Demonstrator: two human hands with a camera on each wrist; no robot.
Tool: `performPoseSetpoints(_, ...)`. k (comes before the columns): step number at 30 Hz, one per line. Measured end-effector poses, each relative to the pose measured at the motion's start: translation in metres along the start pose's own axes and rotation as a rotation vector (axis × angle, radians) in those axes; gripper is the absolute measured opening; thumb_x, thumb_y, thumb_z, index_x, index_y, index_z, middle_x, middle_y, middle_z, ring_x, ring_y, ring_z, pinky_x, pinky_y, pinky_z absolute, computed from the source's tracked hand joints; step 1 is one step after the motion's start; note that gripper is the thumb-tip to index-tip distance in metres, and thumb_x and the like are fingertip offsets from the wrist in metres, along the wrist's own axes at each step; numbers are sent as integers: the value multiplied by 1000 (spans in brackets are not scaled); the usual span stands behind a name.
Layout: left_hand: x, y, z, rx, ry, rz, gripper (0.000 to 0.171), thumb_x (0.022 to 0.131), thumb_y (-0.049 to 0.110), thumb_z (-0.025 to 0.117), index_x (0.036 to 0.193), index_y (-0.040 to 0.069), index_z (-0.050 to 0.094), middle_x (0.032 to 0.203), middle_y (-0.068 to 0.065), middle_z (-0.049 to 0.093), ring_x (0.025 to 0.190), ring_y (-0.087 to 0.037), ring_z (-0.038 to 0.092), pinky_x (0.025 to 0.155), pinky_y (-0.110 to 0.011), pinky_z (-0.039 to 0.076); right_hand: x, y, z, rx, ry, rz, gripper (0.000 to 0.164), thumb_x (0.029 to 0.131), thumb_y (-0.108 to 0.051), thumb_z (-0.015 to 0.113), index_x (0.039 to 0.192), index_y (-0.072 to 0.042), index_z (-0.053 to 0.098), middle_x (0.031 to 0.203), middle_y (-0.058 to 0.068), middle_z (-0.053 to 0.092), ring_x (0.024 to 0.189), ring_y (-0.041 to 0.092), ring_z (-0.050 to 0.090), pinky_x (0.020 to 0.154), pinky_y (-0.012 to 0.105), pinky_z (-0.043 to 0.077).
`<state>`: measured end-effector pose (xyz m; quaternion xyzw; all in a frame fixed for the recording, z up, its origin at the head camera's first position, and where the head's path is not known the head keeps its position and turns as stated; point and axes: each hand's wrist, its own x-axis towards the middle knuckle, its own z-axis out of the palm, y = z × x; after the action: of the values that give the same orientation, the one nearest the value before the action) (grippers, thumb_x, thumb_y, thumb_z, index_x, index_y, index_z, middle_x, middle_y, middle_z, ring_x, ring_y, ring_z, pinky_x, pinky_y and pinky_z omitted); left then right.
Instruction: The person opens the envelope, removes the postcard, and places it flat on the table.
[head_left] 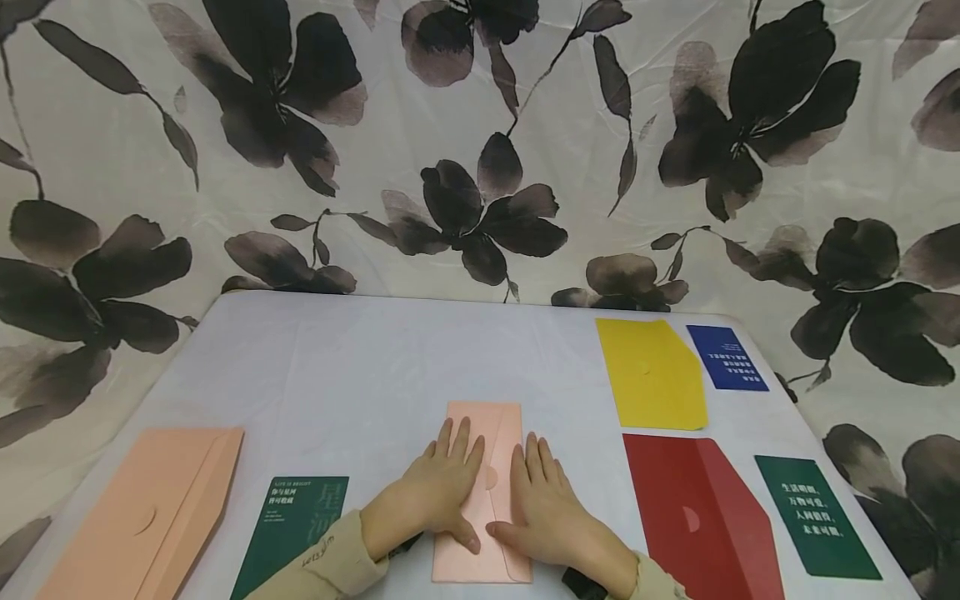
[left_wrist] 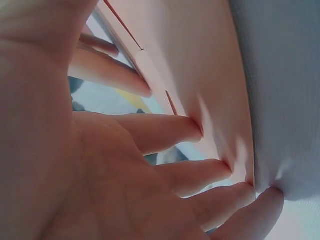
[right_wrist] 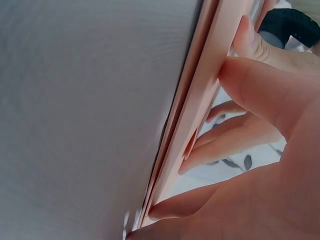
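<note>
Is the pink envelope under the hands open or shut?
Shut: in the head view, the flap lies folded across the envelope.

At the right of the white table (head_left: 397,358), a yellow envelope (head_left: 654,379) lies just beside a blue card (head_left: 727,358); nearer, a red envelope (head_left: 701,500) lies by a green card (head_left: 817,517). Leftward are a peach envelope (head_left: 142,512) and a second green card (head_left: 296,525). Dark-flowered cloth (head_left: 480,108) shows behind.

Over there on the white tabletop (head_left: 360,367), a long, narrow, peach-pink envelope (head_left: 492,500) is lying flat, its length running toward the far side. Its flap (head_left: 507,440) is lying folded over lengthwise; a small rounded tab (head_left: 491,477) is showing near mid-length.
</note>
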<state>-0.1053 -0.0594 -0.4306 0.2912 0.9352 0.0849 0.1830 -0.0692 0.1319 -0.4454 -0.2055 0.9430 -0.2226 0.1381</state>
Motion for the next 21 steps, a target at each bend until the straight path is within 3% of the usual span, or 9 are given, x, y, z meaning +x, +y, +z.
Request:
performPoseSetpoints(10, -1, 1, 0, -5, -4, -27, 132, 55, 59, 87, 153, -5, 27, 160, -32, 7, 146, -52, 4, 111, -58, 29, 0, -2, 0, -13, 14, -1, 95, 90, -42, 66, 149, 17, 20, 155, 40, 7, 145, 54, 3, 111, 66, 19)
performPoseSetpoints(21, -1, 3, 0, 25, 13, -13, 131, 54, 58, 87, 152, -6, 29, 159, -33, 10, 144, -54, 7, 109, -59, 32, 0, -2, 0, 1, 11, -7, 93, 89, -40, 66, 150, 15, 21, 156, 40, 5, 145, 54, 2, 111, 67, 17)
